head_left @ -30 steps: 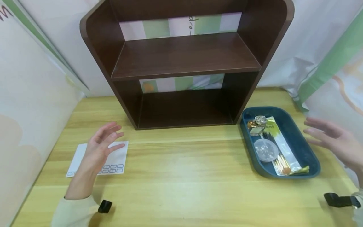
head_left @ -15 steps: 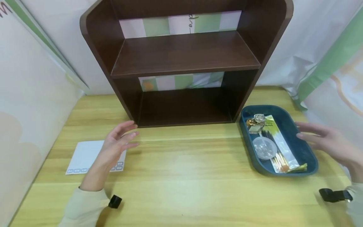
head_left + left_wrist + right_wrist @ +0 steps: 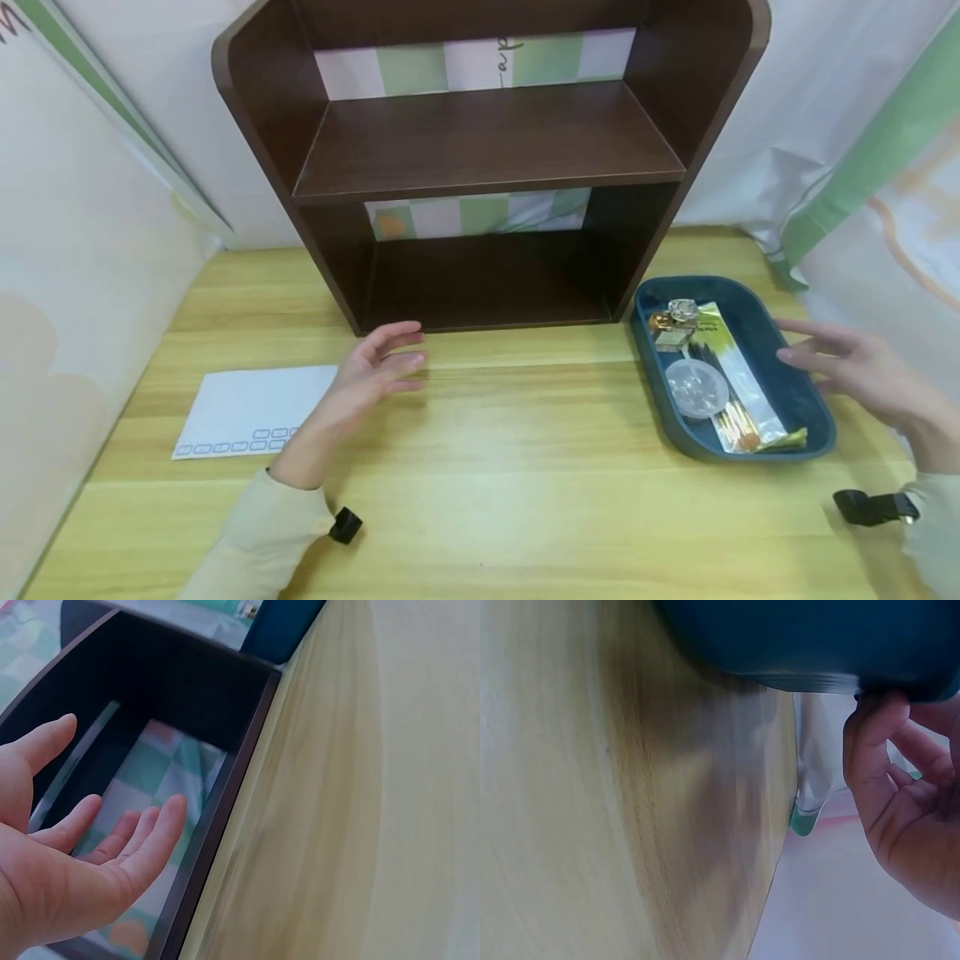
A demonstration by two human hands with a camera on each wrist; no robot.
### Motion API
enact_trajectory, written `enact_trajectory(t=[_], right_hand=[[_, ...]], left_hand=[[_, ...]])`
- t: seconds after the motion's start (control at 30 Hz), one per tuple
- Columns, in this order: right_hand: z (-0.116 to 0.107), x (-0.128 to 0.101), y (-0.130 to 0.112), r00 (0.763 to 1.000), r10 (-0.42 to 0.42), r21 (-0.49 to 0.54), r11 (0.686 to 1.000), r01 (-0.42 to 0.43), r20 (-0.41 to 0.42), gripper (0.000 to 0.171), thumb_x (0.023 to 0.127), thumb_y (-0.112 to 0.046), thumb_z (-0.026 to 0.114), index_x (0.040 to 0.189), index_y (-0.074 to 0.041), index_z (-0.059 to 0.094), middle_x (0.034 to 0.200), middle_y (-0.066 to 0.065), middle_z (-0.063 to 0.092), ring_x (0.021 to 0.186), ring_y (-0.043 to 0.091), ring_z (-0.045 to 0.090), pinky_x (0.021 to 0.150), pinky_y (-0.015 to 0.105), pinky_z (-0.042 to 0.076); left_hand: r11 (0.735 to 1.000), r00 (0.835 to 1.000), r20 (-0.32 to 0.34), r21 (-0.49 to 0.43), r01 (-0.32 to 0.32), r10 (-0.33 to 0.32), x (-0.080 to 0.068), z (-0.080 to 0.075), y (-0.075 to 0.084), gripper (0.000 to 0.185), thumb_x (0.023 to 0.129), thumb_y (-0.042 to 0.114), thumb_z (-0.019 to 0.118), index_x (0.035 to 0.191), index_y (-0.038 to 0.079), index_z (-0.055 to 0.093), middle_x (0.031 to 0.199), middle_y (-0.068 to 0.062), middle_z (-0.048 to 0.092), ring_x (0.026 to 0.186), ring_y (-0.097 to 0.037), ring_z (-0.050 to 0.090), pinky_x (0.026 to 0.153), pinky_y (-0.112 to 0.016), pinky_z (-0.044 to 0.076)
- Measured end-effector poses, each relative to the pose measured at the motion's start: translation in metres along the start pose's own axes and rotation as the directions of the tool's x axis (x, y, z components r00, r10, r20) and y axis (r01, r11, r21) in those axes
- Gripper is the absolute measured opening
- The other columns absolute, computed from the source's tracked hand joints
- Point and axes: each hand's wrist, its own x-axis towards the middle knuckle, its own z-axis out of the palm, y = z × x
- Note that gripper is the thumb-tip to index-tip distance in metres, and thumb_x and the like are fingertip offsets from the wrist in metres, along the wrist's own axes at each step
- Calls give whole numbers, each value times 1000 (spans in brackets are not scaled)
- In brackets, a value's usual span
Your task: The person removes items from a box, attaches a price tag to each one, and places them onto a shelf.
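"Starting at the near edge of the worktop [image 3: 525, 442], two pale sleeves [image 3: 255, 533] are showing. What are the hands doing?"

"The left hand [image 3: 375, 371] is hovering left of the worktop's middle, fingers loosely spread, holding nothing! Toward the left edge, a white card [image 3: 247, 404] is lying flat, the forearm [image 3: 307, 452] covering its near right corner in the head view."

"And the right?"

"Touching! The right hand [image 3: 870, 379] is resting bent fingers against the right side of a blue tray [image 3: 756, 337]. Is it grasping? I can't tell; the right wrist view is hiding too many fingertips."

"Where is that tray sitting?"

"Near the worktop's right edge, and it's carrying a slim packet [image 3: 753, 398], a round clear container [image 3: 697, 388] and a small bottle [image 3: 671, 336], all lying within its walls."

"So how far along are we?"

"Barely beginning, I'm judging. Contact is happening, but the tray is seemingly resting on the worktop, its contents are all sitting inside, and the left hand isn't joining in yet. Nearly all the handling is remaining undone."

"Anything farther back?"

"A dark brown shelf [image 3: 480, 137] is standing along the far side, its front right corner just beside the tray, and a white-and-green backdrop [image 3: 757, 183] is hanging behind."
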Motion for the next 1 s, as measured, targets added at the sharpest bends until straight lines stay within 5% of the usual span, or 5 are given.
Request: enact_trajectory(t=[0.23,0.7,1.0], right_hand=[[0,1,-1,1000,5,-29,1000,-5,-9,58,101,-14,63,154,-22,42,97,-14,70,86,0,64,65,25,56],[2,4,-3,997,73,-60,996,-72,5,60,101,-25,63,156,-24,39,98,-22,66,86,0,63,66,30,57],[0,4,0,993,103,52,993,-106,58,62,103,-19,60,158,-25,33,102,-23,68,90,3,65,70,30,58]], left_hand=[[1000,997,80,5,0,-1,13,26,-5,50,95,1,66,142,4,49,140,-18,50,115,-40,59,88,-51,56],[1000,975,223,21,4,-9,41,84,-17,53,91,3,70,141,5,51,138,-16,52,116,-30,60,86,-47,58],[999,961,274,49,11,-24,55,121,-16,52,89,8,74,138,10,56,136,-8,54,118,-28,58,87,-50,57]])
